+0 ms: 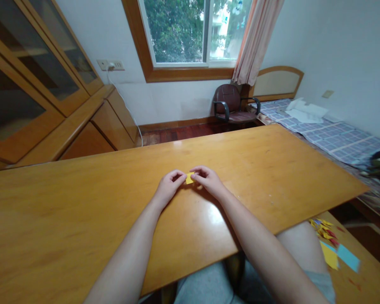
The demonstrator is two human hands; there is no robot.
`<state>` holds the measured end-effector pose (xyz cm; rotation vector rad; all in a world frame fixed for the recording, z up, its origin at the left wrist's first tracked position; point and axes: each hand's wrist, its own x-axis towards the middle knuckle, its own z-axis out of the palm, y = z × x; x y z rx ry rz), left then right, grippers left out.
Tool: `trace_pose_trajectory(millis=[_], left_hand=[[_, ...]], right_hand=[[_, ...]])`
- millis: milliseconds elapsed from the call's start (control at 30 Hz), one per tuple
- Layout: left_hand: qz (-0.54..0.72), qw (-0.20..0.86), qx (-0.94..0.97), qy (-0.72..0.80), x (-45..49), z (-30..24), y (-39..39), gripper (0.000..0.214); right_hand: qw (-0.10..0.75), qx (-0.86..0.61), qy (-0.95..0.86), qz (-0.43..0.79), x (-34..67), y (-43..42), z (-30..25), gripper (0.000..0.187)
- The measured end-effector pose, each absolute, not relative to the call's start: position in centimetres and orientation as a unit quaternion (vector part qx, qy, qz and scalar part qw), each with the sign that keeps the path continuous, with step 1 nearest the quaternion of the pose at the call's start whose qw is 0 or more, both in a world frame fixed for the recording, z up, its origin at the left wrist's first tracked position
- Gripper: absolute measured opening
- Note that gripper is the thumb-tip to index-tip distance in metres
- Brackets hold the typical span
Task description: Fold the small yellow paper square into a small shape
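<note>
A small yellow piece of paper (189, 179) is held up between my two hands, just above the wooden table (91, 202). My left hand (171, 184) pinches its left edge between thumb and fingertips. On the other side, my right hand (208, 179) grips the right edge, thumb in front and fingers curled behind. Part of the paper is hidden by the right thumb. Whether it is folded is too small to tell.
Yellow and blue paper sheets (348, 257) and a pile of small coloured paper pieces (324, 231) lie on a lower wooden surface at right. Beyond the table stand an armchair (229, 103), a bed (335, 131) and a glass-door cabinet (60, 101).
</note>
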<state>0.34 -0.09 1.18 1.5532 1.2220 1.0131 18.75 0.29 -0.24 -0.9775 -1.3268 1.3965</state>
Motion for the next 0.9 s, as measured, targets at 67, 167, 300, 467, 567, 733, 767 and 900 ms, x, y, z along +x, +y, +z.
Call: trace_pose_trajectory(millis=[67,167,300,467,567,733,767,900], left_hand=[[0.408,0.451,0.625,0.489,0.34,1.21,-0.11,0.024],[0.41,0.461,0.619,0.486,0.34,1.16,-0.09,0.024],[0.41,0.464,0.618,0.484,0.29,0.97,0.0,0.025],[0.414,0.466,0.615,0.483,0.27,0.89,0.07,0.025],[0.41,0.465,0.62,0.482,0.32,0.87,0.06,0.026],[0.392,0.487,0.611,0.486,0.3,0.58,0.06,0.027],[0.393,0.491,0.607,0.486,0.29,0.54,0.05,0.028],[0.394,0.495,0.601,0.488,0.3,0.68,-0.03,0.03]], right_hand=[[0.474,-0.391,-0.545,0.571,18.77,0.31,-0.3,0.035],[0.474,-0.394,-0.549,0.565,18.8,0.24,-0.12,0.031],[0.471,-0.406,-0.546,0.561,18.81,0.15,0.12,0.03],[0.475,-0.408,-0.54,0.563,18.79,0.33,-0.2,0.031],[0.48,-0.408,-0.54,0.559,18.78,0.44,-0.32,0.03],[0.483,-0.409,-0.544,0.551,18.83,0.4,-0.3,0.03],[0.483,-0.409,-0.544,0.551,18.85,0.38,-0.31,0.03],[0.485,-0.411,-0.539,0.553,18.85,0.39,-0.4,0.031]])
